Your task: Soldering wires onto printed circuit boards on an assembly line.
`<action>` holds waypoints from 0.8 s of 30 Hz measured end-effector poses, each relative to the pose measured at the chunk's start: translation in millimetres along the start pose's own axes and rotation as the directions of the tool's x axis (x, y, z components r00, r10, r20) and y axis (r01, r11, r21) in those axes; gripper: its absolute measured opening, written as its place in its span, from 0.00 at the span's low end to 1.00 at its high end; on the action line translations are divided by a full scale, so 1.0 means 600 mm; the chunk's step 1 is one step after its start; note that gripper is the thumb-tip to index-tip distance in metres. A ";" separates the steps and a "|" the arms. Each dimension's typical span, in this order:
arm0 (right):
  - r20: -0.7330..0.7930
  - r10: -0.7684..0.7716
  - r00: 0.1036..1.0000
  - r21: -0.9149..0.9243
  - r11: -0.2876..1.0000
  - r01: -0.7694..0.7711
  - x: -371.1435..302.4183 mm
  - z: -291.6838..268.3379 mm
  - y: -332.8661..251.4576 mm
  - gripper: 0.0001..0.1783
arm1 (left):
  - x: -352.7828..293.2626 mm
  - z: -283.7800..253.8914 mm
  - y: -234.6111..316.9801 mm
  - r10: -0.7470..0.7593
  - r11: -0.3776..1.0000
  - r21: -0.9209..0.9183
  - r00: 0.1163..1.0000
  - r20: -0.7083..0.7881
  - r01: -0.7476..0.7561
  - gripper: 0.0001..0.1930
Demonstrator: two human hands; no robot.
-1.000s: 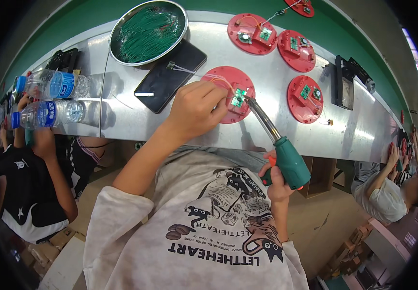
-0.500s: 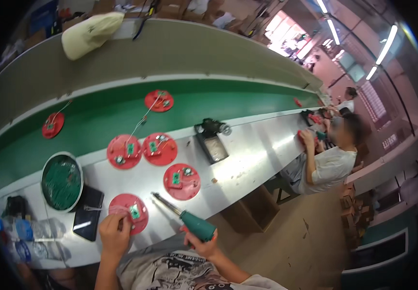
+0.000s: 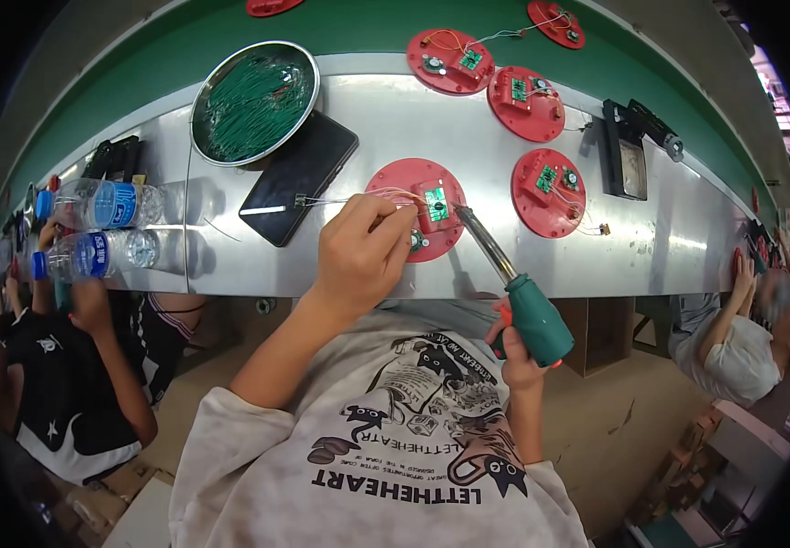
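Since the frame half a second before, my view had swung back down from the far side of the hall to the bench, and the red disc sat again at the centre rather than low at the left.

In the head view, my left hand was curled almost shut, its fingertips pinching a thin wire that ran leftward over the dark phone. The hand rested on the near edge of the red disc, just beside the small green circuit board mounted on it. My right hand was closed round the green handle of the soldering iron, held below the table edge, with the metal tip angled up and reaching to just beside the board's right side; I could not tell whether it touched.

A round tray of green wires lay behind the phone, more red discs lay to the right, and two water bottles lay on their sides at the left.

As I judged it, the hot tip was near my left fingertips, so a small slip could burn them. The wire was fine and loosely pinched; it could pull off its pad, or the tip could bridge neighbouring joints.
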State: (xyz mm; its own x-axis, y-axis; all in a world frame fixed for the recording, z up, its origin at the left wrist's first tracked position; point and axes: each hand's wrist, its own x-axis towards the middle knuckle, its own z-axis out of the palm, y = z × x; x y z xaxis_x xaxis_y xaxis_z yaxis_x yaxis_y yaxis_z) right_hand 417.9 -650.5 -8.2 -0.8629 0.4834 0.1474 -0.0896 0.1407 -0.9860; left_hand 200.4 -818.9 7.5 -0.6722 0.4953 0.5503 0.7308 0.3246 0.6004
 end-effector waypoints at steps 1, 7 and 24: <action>0.035 -0.009 0.999 -0.014 1.000 0.010 -0.001 0.001 0.003 0.24 | -0.001 0.002 -0.003 0.037 0.999 0.002 0.999 -0.005 -0.037 0.09; -0.026 0.129 0.991 0.141 0.982 -0.124 -0.002 0.008 -0.005 0.19 | 0.001 0.023 -0.016 0.123 0.992 -0.010 0.992 -0.024 -0.123 0.08; 0.097 0.098 0.990 0.013 0.995 -0.100 -0.009 -0.006 0.003 0.19 | -0.006 0.031 -0.023 0.136 0.991 0.005 0.990 -0.027 -0.136 0.08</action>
State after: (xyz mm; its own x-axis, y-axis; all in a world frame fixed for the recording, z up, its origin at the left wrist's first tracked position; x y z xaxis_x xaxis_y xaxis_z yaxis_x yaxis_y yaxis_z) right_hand 424.5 -649.5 -10.8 -0.9117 0.4087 0.0419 -0.0097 0.0804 -0.9967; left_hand 194.7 -810.0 -13.7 -0.5693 0.5133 0.6422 0.8161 0.2585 0.5168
